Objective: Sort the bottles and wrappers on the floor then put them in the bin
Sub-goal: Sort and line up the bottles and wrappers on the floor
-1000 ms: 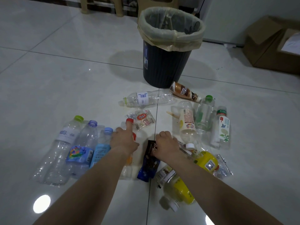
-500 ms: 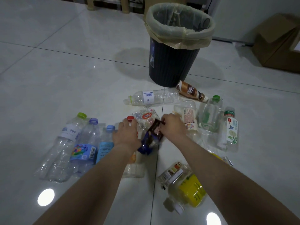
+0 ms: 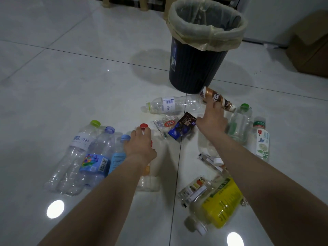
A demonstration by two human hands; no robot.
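Looks down on a pale tiled floor [image 3: 71,86] strewn with bottles and wrappers. Grips the red-capped bottle [image 3: 144,126] with the left hand [image 3: 140,145], fingers curled over its shoulder just below the cap. Holds the right hand [image 3: 211,120] out flat and carrying nothing, fingers straight, index tip at the brown bottle [image 3: 219,99] lying just near of the bin [image 3: 193,71]; cannot tell whether touching. Finds the dark blue wrapper [image 3: 182,129] on the floor just left of the right thumb, overlapping a clear wrapper [image 3: 165,124] on its left. Shows 3 bottles side by side left of the left hand, caps pointing far: green-capped bottle [image 3: 79,144], purple-capped bottle [image 3: 96,157], blue-capped bottle [image 3: 118,156]. Shows a sideways clear bottle [image 3: 174,104] just far of the wrappers, its base by the brown bottle. Shows 2 more upright-lying bottles right of the right arm, a yellow bottle [image 3: 221,205] and a barcoded wrapper [image 3: 193,190] nearest. Places the bin upright at far centre-right, lined with a pale bag, and a cardboard box [image 3: 312,50] far right.
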